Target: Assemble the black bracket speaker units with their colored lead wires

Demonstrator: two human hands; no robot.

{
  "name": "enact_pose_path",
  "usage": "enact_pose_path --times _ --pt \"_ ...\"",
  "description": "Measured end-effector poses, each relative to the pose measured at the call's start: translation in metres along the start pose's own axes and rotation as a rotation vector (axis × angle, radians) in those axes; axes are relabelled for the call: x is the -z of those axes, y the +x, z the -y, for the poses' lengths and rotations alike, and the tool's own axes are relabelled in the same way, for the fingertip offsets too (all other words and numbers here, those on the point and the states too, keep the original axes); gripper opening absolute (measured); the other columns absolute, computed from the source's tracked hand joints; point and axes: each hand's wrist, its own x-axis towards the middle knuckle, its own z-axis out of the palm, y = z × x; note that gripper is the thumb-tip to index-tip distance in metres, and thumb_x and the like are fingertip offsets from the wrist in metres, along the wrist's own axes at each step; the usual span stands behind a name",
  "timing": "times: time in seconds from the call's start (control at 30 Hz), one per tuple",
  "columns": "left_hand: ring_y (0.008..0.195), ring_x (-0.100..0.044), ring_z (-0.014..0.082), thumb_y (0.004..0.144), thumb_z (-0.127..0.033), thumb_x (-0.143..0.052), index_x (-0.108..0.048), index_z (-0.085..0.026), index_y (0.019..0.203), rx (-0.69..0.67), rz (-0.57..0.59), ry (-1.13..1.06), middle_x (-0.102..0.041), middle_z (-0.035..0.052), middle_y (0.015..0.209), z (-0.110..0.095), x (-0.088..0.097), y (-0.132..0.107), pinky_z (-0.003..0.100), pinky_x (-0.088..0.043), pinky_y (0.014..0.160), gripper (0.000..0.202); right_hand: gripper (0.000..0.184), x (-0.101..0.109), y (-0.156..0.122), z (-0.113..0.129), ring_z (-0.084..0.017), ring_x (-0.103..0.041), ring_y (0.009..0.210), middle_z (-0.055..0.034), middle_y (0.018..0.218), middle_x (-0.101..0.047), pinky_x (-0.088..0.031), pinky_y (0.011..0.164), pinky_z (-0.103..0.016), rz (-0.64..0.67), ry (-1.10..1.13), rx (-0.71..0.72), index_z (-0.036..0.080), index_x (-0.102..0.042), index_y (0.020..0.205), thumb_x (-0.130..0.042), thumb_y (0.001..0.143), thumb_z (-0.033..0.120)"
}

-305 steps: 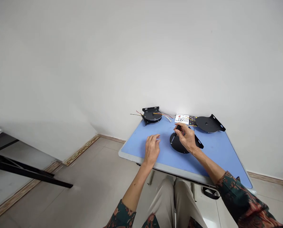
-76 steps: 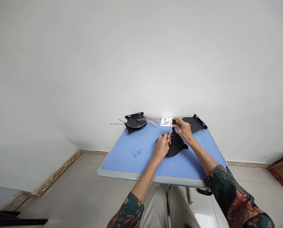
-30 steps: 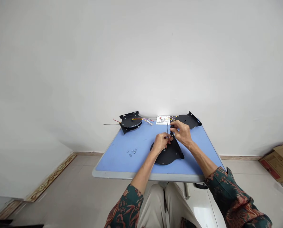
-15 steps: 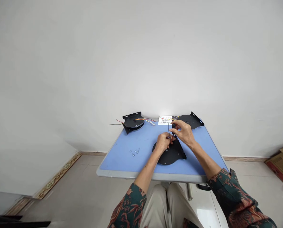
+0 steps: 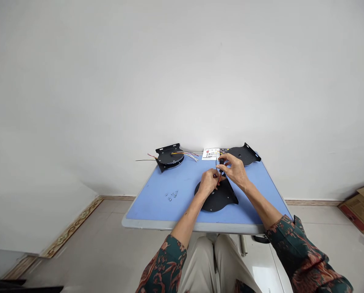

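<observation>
Head view: right hand (image 5: 236,170) pinches a small black cylindrical piece (image 5: 221,165) between thumb and fingertips, piece roughly upright. Left hand (image 5: 208,183) just below and to its left, fingertips drawn together around thin red and dark wires (image 5: 219,179) right under the piece. One dark wire sticks up between the hands. Exact contact between piece and wires too small to tell.

Both hands are over a flat black round plate with a slotted straight flange (image 5: 216,202). It lies near the front edge of the blue-topped table with a light grey rim (image 5: 151,203), flange toward the right; left hand covers part of its upper left.

Left of the plate, well apart from it: loose cluster of small silvery screws (image 5: 171,195). Back left: stacked black disc assembly with bracket (image 5: 170,158), multicoloured wires out both sides. Back middle: white printed card with a red mark (image 5: 210,154). Back right: second black round plate with slotted flange (image 5: 243,156), lying flat, flange on its right.

Floor, far right: brown and red cardboard box (image 5: 360,207).
</observation>
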Motion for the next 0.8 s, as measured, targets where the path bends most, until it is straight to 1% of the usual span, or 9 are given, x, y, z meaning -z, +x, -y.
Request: enact_pose_path --times 0.1,0.2,0.3,0.37,0.43,0.5,0.67,0.73,0.8 --pt "0.042 -0.052 0.0070 0.078 -0.028 -0.074 -0.062 -0.016 0.071 0.037 0.010 -0.058 -0.055 -0.0061 0.056 -0.0003 -0.0011 0.0016 0.017 -0.043 0.040 0.019 0.019 -0.0001 0.0014 -0.0016 -0.019 -0.069 0.076 -0.0024 0.084 -0.076 -0.056 0.077 -0.031 0.027 0.028 -0.032 0.023 -0.077 0.096 -0.068 0.080 0.021" --pt "0.045 -0.053 0.0072 0.080 -0.024 -0.071 -0.068 -0.015 0.076 0.028 0.024 -0.102 -0.056 -0.0050 0.059 0.0009 -0.0020 0.0035 0.017 -0.044 0.040 0.010 0.032 -0.0001 -0.0001 -0.0049 -0.020 -0.073 0.082 -0.0022 0.089 -0.078 -0.057 0.079 -0.032 0.048 0.103 -0.079 0.024 -0.076 0.105 -0.058 0.081 0.014" --pt "0.043 -0.052 0.0063 0.082 -0.019 -0.067 -0.067 -0.015 0.073 0.019 0.020 -0.083 -0.056 -0.0053 0.058 0.0015 -0.0021 0.0036 0.016 -0.043 0.040 0.010 0.039 -0.0001 -0.0022 -0.0047 -0.020 -0.073 0.088 -0.0030 0.098 -0.078 -0.058 0.081 -0.033 0.035 0.124 -0.088 0.025 -0.070 0.120 -0.056 0.085 0.016" --pt "0.042 -0.051 0.0060 0.082 -0.017 -0.067 -0.064 -0.015 0.070 0.027 0.008 -0.062 -0.055 -0.0059 0.056 0.0003 -0.0020 0.0025 0.016 -0.042 0.040 0.012 0.032 -0.0002 -0.0025 -0.0025 -0.021 -0.072 0.090 -0.0040 0.101 -0.077 -0.058 0.083 -0.035 0.008 0.065 -0.056 0.025 -0.071 0.115 -0.063 0.084 0.022" --pt "0.041 -0.051 0.0063 0.081 -0.016 -0.066 -0.061 -0.016 0.067 0.025 -0.002 -0.047 -0.055 -0.0062 0.054 -0.0016 -0.0017 0.0012 0.016 -0.042 0.040 0.014 0.021 -0.0005 -0.0019 -0.0003 -0.022 -0.070 0.089 -0.0051 0.100 -0.076 -0.057 0.083 -0.035 -0.027 -0.029 -0.013 0.024 -0.074 0.102 -0.070 0.081 0.025" --pt "0.041 -0.051 0.0069 0.080 -0.016 -0.065 -0.058 -0.017 0.065 0.010 -0.007 -0.033 -0.056 -0.0060 0.054 -0.0030 -0.0015 0.0002 0.017 -0.042 0.041 0.017 0.015 -0.0012 -0.0014 0.0003 -0.022 -0.069 0.087 -0.0056 0.097 -0.075 -0.057 0.081 -0.035 -0.027 -0.060 0.001 0.024 -0.076 0.095 -0.071 0.081 0.026" --pt "0.042 -0.050 0.0078 0.080 -0.027 -0.070 -0.054 -0.018 0.065 -0.001 -0.018 -0.005 -0.055 -0.0059 0.055 -0.0002 -0.0022 0.0010 0.018 -0.042 0.041 0.024 0.037 -0.0039 -0.0034 -0.0037 -0.020 -0.070 0.083 -0.0042 0.101 -0.075 -0.059 0.081 -0.035 -0.021 0.118 -0.103 0.025 -0.072 0.118 -0.068 0.081 0.024" --pt "0.042 -0.051 0.0083 0.078 -0.033 -0.073 -0.055 -0.018 0.066 0.003 -0.010 0.002 -0.055 -0.0058 0.056 0.0021 -0.0026 0.0019 0.019 -0.042 0.041 0.026 0.037 -0.0037 -0.0041 -0.0052 -0.020 -0.070 0.082 -0.0044 0.101 -0.075 -0.059 0.081 -0.035 -0.077 0.121 -0.132 0.023 -0.071 0.115 -0.071 0.078 0.026" --pt "0.042 -0.051 0.0087 0.079 -0.034 -0.073 -0.059 -0.018 0.069 0.005 0.011 0.040 -0.057 -0.0053 0.057 0.0031 -0.0019 0.0023 0.020 -0.041 0.043 0.023 0.029 -0.0021 -0.0041 -0.0068 -0.020 -0.069 0.083 -0.0043 0.095 -0.074 -0.059 0.081 -0.034 -0.119 0.071 -0.123 0.022 -0.074 0.106 -0.071 0.077 0.026"
